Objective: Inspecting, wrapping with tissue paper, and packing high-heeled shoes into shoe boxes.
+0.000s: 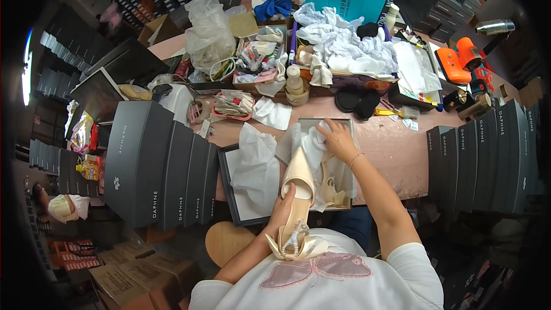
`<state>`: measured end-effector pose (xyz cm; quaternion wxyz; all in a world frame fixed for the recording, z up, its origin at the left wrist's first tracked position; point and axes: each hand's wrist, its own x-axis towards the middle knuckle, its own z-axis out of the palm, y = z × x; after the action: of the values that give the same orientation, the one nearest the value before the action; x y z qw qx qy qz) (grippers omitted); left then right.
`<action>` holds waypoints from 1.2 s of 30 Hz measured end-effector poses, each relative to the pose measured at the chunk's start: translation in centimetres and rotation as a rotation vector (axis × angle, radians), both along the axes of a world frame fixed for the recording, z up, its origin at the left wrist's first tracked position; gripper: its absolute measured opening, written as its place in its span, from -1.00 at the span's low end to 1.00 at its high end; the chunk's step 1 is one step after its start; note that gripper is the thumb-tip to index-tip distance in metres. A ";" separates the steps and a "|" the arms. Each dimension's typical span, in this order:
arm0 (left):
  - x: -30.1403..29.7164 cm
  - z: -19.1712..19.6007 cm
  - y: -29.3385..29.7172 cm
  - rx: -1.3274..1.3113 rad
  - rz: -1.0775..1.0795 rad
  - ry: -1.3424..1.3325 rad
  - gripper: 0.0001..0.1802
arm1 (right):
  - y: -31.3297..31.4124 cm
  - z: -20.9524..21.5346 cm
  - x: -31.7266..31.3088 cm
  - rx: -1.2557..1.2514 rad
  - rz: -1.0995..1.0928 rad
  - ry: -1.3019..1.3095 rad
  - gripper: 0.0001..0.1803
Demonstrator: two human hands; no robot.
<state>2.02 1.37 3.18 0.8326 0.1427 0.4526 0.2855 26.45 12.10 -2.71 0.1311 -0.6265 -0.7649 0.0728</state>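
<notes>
My left hand (pixel 281 209) is closed around a cream pointed-toe shoe (pixel 298 175), its toe facing away from me. A bow and a beaded ornament (pixel 296 235) sit at the shoe's near end, close to my shirt. Just beyond it stands an open shoebox (pixel 348 201) with white tissue paper (pixel 310 144) inside. My right hand (pixel 338 139) reaches over the far part of this box, its fingers closed on the tissue. Partly covered by paper, a second cream shoe (pixel 328 186) lies in the box. To the left is the dark box lid (pixel 228 178) with a crumpled tissue sheet (pixel 252 158).
Stacks of dark shoeboxes flank the table at left (pixel 138 161) and right (pixel 488 161). Along the back are a cloth pile (pixel 344 40), a plastic bag (pixel 209 34), a bottle (pixel 295 83), a yellow-handled brush (pixel 402 112) and an orange tool (pixel 459 57).
</notes>
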 end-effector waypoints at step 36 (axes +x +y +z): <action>2.3 1.0 0.0 -0.040 0.278 -0.197 -0.40 | -11.2 5.2 -7.0 -0.331 -0.066 1.079 -0.64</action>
<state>4.34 1.37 4.17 0.8281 0.0335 0.3897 0.4016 19.45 0.89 2.47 0.4058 -0.5364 -0.5477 0.4977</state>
